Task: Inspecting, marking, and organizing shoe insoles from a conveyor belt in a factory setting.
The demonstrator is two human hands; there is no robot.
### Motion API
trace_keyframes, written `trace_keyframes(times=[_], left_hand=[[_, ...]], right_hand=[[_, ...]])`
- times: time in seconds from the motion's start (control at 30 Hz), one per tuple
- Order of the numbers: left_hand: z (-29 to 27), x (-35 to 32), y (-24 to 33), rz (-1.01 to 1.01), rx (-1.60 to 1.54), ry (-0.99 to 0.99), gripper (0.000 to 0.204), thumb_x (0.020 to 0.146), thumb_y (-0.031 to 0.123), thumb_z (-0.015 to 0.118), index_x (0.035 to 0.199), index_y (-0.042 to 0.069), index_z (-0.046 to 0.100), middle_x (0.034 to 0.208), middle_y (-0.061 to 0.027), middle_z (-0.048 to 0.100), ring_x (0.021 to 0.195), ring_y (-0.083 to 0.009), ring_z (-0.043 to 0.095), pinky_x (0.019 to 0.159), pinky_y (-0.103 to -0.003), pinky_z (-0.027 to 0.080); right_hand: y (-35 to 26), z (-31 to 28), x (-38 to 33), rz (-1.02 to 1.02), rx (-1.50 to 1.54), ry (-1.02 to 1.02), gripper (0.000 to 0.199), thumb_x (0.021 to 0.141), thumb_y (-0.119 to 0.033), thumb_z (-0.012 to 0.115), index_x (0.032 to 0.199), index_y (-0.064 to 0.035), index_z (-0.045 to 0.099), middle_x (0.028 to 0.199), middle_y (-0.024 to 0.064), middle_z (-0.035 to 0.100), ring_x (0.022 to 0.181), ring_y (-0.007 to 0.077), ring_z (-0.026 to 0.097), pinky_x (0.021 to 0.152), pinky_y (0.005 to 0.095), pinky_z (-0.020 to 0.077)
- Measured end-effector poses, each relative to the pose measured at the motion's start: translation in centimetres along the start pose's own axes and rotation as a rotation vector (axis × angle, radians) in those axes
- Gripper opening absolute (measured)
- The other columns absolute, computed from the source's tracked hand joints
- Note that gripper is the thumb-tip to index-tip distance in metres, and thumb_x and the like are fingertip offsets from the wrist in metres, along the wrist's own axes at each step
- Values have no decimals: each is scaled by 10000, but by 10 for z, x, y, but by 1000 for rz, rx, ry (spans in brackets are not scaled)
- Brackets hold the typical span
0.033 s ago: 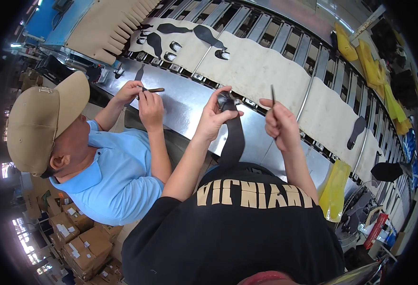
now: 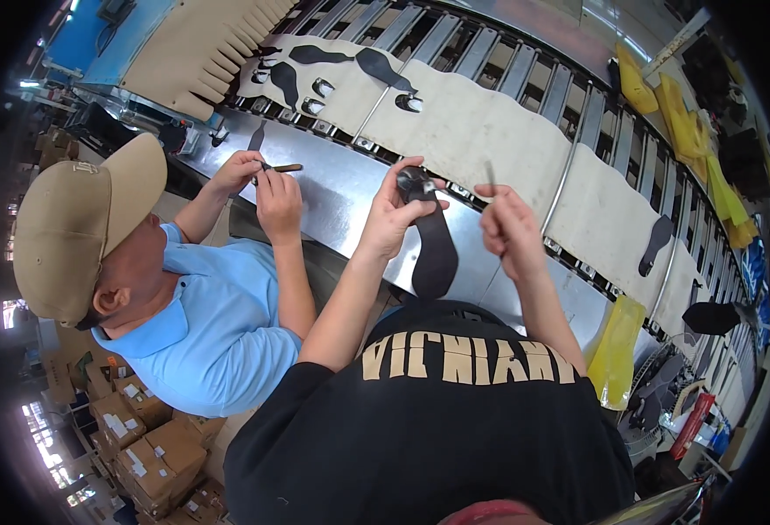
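Note:
My left hand grips a dark, insole-shaped piece by its upper end. Its wide, flat end hangs down toward my shirt, while a glossy black cup-like part shows between thumb and fingers. To the right, my right hand is closed around a thin, stick-like tool, blurred by motion, its tip pointing away from me. The tool stands apart from the dark piece. Both hands are above the near edge of a metal worktop.
Beyond the worktop runs a roller conveyor with a cream sheet bearing several dark pieces. At my left a person in a blue shirt works with a slim tool. A yellow bag hangs at the right.
My right hand has shifted slightly left, its tool tip lower and more blurred. The dark piece's hanging end has swung a little to the right.

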State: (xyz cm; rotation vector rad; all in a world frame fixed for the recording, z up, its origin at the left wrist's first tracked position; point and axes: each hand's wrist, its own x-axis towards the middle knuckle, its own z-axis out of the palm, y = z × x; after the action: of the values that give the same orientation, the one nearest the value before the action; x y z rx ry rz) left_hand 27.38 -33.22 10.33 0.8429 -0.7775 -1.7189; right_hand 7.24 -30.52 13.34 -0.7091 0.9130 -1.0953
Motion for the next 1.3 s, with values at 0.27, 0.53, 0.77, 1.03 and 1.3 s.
trace_keyframes(times=[0.27, 0.53, 0.77, 1.03, 1.3], left_hand=[[17, -3, 1, 42, -857, -205, 597, 807, 51, 450, 1392, 136, 364, 1228, -183, 533, 1071, -331, 541, 992, -477, 403], [12, -1, -11, -33, -819, 4, 517, 885, 569, 499, 1027, 101, 668, 842, -120, 674, 863, -281, 629, 952, -439, 428], [-1, 7, -22, -5, -807, 198, 500, 924, 496, 469, 678, 84, 608, 710, -114, 640, 708, -292, 616, 770, -414, 492], [-54, 20, -3, 186, -857, 479, 384, 889, 405, 544, 741, 51, 547, 765, -133, 610, 748, -286, 602, 714, -389, 517], [-91, 6, 14, 326, -1026, 582, 311, 897, 325, 555, 736, 59, 536, 736, -117, 593, 738, -270, 587, 752, -383, 524]], right_hand=[[37, 30, 10, -312, -460, 12, 180, 959, -99, 517, 1108, -35, 595, 727, -29, 535, 633, 32, 461, 559, 192, 377], [36, 47, 8, -565, -882, 66, 99, 940, -94, 532, 960, -20, 594, 610, 61, 543, 511, 124, 513, 488, 284, 408], [41, 50, 8, -529, -1076, -21, 132, 913, -148, 572, 874, -32, 523, 700, 171, 599, 617, 351, 610, 526, 410, 461], [75, 98, 61, -601, -1364, -121, 140, 925, -172, 540, 857, -59, 494, 674, 159, 616, 589, 362, 608, 508, 448, 465], [91, 139, 79, -562, -1369, -364, 145, 931, -183, 525, 888, -46, 507, 686, 180, 624, 624, 382, 616, 546, 473, 473]])
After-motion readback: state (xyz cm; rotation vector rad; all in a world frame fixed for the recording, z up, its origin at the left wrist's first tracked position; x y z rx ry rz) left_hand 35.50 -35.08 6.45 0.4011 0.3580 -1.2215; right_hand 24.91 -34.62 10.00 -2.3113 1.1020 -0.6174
